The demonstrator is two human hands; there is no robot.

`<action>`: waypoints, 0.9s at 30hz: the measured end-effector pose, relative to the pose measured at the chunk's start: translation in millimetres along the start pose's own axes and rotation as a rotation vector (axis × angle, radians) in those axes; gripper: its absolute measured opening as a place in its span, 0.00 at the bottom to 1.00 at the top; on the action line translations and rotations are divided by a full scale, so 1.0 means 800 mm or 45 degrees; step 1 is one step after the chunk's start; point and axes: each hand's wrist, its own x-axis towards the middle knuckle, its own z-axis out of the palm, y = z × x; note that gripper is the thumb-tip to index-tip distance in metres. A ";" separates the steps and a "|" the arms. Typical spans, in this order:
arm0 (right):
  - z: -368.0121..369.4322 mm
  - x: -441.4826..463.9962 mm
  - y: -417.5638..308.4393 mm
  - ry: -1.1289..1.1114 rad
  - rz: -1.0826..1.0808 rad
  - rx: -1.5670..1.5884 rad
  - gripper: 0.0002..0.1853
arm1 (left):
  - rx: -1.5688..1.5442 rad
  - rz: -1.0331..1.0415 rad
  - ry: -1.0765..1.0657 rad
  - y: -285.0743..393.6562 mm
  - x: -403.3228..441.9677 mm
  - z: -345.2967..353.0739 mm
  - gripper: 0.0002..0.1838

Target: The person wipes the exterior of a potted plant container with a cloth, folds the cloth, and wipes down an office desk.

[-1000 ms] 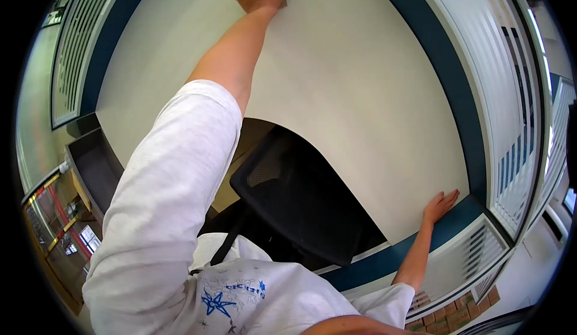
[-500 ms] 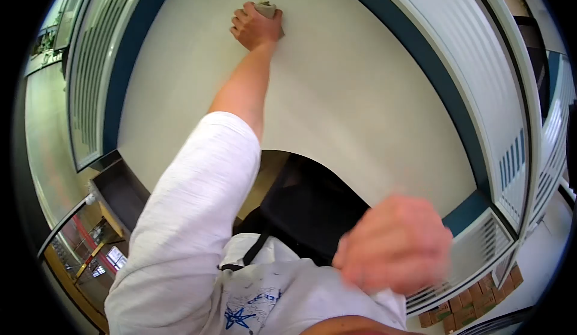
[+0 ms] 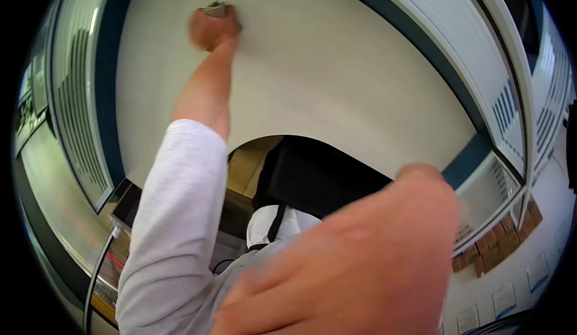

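Note:
My left hand (image 3: 211, 30) is closed around a folded grey-beige cloth (image 3: 216, 10) and presses it on the pale desktop (image 3: 312, 76), near the upper left of the view. Parts of the cloth show above and to the right of the fingers. My right hand (image 3: 354, 257) is raised close to the camera, large and blurred over the lower middle and right. Its fingers are smeared by motion, and nothing held in it can be made out.
A black chair (image 3: 318, 176) stands in the desk's curved cutout. Dark blue edging (image 3: 415, 37) and slatted white panels (image 3: 481, 52) border the desk. An open drawer (image 3: 127, 206) is at the left. Reddish-brown boxes (image 3: 499, 242) show at the lower right.
My right hand has left the desk's right edge and come up close to the camera. My left hand still holds the cloth, now further left in the view. The view has shifted and turned.

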 end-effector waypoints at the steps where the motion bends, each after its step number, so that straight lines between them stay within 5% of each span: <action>1: -0.003 0.002 0.000 0.002 -0.006 0.001 0.16 | -0.014 0.003 -0.014 0.005 -0.014 0.002 0.38; 4: -0.018 -0.002 -0.008 -0.011 -0.029 0.024 0.18 | 0.029 0.081 0.278 -0.018 0.013 0.027 0.41; 10: -0.105 -0.056 0.003 0.176 0.071 -0.016 0.21 | 0.059 0.024 0.298 -0.022 0.024 0.032 0.40; 12: -0.140 -0.097 0.046 0.653 0.269 -0.294 0.22 | 0.057 0.023 0.326 -0.022 0.022 0.033 0.40; 14: -0.192 -0.147 0.128 1.467 0.709 -0.747 0.26 | 0.037 0.023 0.328 -0.021 0.019 0.031 0.39; 18: -0.301 -0.346 0.214 2.152 1.059 -1.508 0.33 | 0.013 0.015 0.332 -0.016 0.017 0.022 0.38; 21: -0.368 -0.422 0.237 1.924 1.730 -1.905 0.35 | 0.041 0.018 0.345 -0.015 0.023 0.026 0.39; 22: -0.356 -0.407 0.249 1.950 1.479 -2.049 0.35 | 0.066 0.007 0.338 -0.013 0.023 0.024 0.39; 23: -0.368 -0.425 0.286 1.985 1.519 -2.534 0.36 | 0.089 -0.008 0.324 -0.010 0.018 0.023 0.39; 27: -0.357 -0.419 0.295 1.951 1.295 -2.614 0.41 | 0.103 -0.417 0.305 0.028 0.050 0.027 0.39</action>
